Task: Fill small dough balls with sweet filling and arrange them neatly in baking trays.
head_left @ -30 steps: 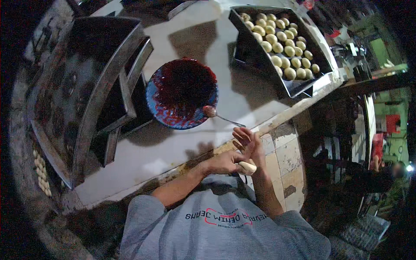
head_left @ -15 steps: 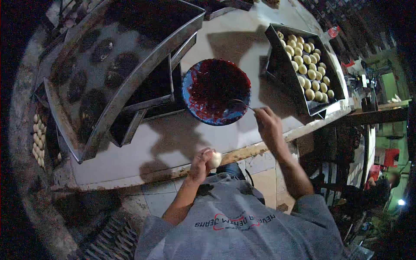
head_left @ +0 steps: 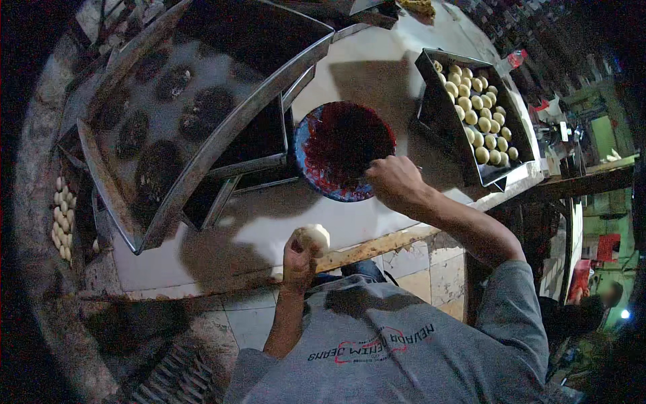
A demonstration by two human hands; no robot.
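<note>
My left hand (head_left: 301, 261) is closed around a pale, round dough ball (head_left: 314, 239) in front of the table's near edge. My right hand (head_left: 396, 179) is closed over the right rim of a blue bowl (head_left: 304, 138) with dark red, sticky filling (head_left: 330, 151) in it. The filling is smeared up the bowl's walls. A thin metal spoon is in the right fist, now mostly hidden by the hand; its bowl end cannot be seen.
At right a black tray (head_left: 431, 128) holds several rows of dough balls (head_left: 484, 124). Large empty dark metal trays (head_left: 229, 141) are stacked at left. More dough balls (head_left: 64, 219) lie at the far left. A person (head_left: 592, 303) is at the far right.
My right hand has moved left over the bowl's rim, with the spoon turned out of sight. My left hand has tilted up, still gripping the dough ball. The whole view has shifted slightly.
</note>
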